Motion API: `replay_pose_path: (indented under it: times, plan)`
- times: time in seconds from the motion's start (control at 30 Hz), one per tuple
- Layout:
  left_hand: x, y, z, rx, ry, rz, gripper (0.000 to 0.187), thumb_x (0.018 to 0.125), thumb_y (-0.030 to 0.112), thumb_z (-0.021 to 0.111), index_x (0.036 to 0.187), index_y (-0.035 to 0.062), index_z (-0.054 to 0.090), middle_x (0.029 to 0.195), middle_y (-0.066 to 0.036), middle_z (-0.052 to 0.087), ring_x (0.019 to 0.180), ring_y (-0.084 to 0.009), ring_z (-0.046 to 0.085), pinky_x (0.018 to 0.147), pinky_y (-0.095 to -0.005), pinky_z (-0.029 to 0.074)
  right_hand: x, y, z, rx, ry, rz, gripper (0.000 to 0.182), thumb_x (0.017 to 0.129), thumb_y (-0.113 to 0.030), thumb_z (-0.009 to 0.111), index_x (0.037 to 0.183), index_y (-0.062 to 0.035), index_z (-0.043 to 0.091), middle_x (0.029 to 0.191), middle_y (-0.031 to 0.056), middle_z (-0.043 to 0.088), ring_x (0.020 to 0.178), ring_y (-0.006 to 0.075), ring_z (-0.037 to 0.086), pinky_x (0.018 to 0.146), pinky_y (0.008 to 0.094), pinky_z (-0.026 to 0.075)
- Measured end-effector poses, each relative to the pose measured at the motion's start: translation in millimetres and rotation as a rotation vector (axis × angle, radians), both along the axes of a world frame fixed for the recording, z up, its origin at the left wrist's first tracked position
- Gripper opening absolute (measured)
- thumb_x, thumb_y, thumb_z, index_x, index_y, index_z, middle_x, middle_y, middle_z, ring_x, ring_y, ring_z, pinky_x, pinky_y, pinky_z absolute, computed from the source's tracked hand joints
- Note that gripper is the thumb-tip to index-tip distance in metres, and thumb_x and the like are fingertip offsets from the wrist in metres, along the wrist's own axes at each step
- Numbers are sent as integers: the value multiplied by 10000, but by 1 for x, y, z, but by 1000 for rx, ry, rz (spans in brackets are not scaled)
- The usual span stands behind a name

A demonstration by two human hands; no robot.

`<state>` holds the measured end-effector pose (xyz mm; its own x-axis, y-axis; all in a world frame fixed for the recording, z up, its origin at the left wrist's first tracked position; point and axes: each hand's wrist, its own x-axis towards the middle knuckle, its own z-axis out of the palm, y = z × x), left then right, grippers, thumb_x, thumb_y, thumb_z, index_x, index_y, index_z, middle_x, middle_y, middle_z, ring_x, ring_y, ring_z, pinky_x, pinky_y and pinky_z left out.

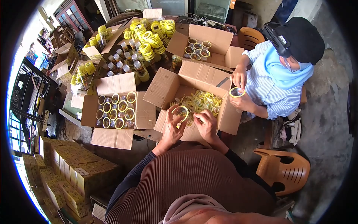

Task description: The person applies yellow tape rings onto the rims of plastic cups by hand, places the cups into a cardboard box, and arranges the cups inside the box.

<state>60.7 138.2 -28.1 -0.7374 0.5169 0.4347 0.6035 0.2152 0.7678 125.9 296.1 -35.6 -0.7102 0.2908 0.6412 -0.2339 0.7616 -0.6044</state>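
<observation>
My left hand [171,128] is wrapped around a clear plastic jar with a yellow rim [182,111], tilted so its round end faces up. Close by on the right, my right hand [206,126] has its thumb and fingers pinched together; whatever they hold is too small to make out. Both hands are over the near side of an open cardboard box [160,89]. Inside that box lies a loose heap of yellow and clear plastic scraps [205,100]. A cutter-like blade [222,82] rests on its far flap.
At left, an open carton [145,112] holds rows of yellow-rimmed jars; another carton [220,39] stands at the back. Stacked yellow rings [149,37] and bottles crowd the table. A co-worker [276,78] at right holds a similar jar [236,92]. An orange chair [285,170] stands at lower right.
</observation>
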Motion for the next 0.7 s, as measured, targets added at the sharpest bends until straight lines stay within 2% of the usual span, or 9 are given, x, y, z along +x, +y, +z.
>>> replay_pose_path:
  times: [0.27, 0.47, 0.53, 0.6, 0.67, 0.7]
  plan:
    - [-1, 2, -6, -1, 1, 7, 156, 835, 12, 667, 989, -13, 663, 1324, -214, 403, 1239, -381, 453, 1037, -476, 429, 8, -2, 4, 193, 62, 5, 155, 733, -31, 754, 807, -85, 629, 763, 29, 558, 666, 203, 574, 564, 334, 474]
    - [6, 5, -3, -2, -105, -15, 168, 858, 16, 657, 1022, -18, 671, 1345, -200, 389, 1242, -369, 476, 1027, -461, 446, 7, -1, -3, 212, 34, 10, 155, 752, -48, 747, 867, -79, 646, 757, 35, 548, 670, 203, 578, 570, 341, 479]
    - [11, 7, -2, 22, -165, -78, 177, 865, 14, 653, 1042, 18, 672, 1362, -205, 357, 1271, -394, 443, 1016, -459, 446, 2, 3, -7, 215, -2, -60, 184, 750, -44, 752, 908, -74, 662, 766, 45, 551, 676, 212, 579, 573, 344, 482]
    - [13, 10, -6, 26, -165, -109, 173, 864, 19, 663, 1036, 13, 674, 1369, -198, 345, 1282, -391, 437, 1011, -452, 452, 0, 11, -10, 176, -52, -59, 171, 747, -28, 755, 889, -68, 668, 753, 53, 554, 669, 223, 581, 574, 347, 478]
    - [10, 12, -4, 22, -145, -62, 214, 866, 53, 674, 1079, 57, 695, 1377, -177, 352, 1270, -348, 477, 1004, -437, 467, -5, 15, -19, -78, 33, -92, 147, 745, -14, 753, 852, -62, 665, 731, 58, 556, 652, 227, 581, 564, 350, 468]
    - [7, 11, -2, 42, -188, -56, 207, 880, 46, 654, 1084, 49, 690, 1383, -173, 340, 1272, -334, 477, 1010, -431, 466, -3, 13, -14, -83, 35, -103, 131, 745, -10, 750, 813, -57, 649, 714, 55, 557, 645, 222, 586, 556, 349, 459]
